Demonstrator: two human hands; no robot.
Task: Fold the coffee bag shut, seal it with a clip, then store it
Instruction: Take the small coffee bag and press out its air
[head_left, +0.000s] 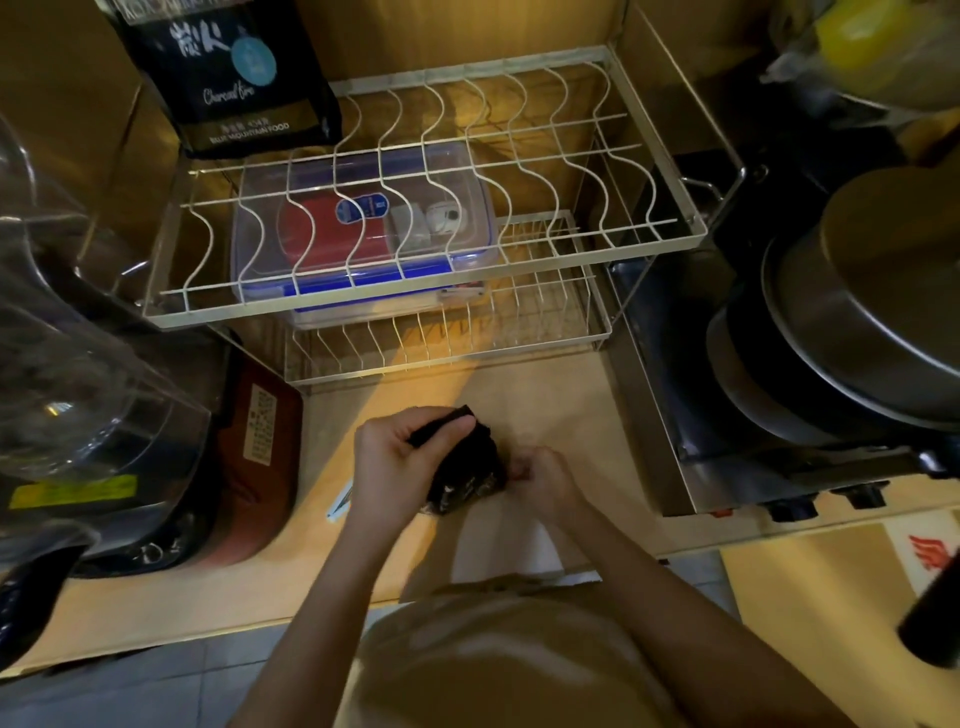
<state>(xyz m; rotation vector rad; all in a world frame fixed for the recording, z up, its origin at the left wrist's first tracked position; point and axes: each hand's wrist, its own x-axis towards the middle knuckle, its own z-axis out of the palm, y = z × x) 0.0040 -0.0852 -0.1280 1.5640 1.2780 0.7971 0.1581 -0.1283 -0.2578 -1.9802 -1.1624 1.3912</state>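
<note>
A small black coffee bag (470, 467) stands on the wooden counter (571, 395) in front of me. My left hand (400, 457) pinches its folded top edge from the left. My right hand (540, 480) is closed just right of the bag's lower part, with something small and reddish at its fingertips; I cannot tell whether it is a clip. A second, large black coffee bag (234, 78) with white lettering stands on the upper left of the wire rack (415, 306).
A clear blue-rimmed box (363, 234) sits under the rack's top tier. A blender jar (78, 364) and a reddish-brown appliance (254, 457) crowd the left. Stacked steel pots (857, 322) fill the right. A white paper (509, 551) lies by the counter edge.
</note>
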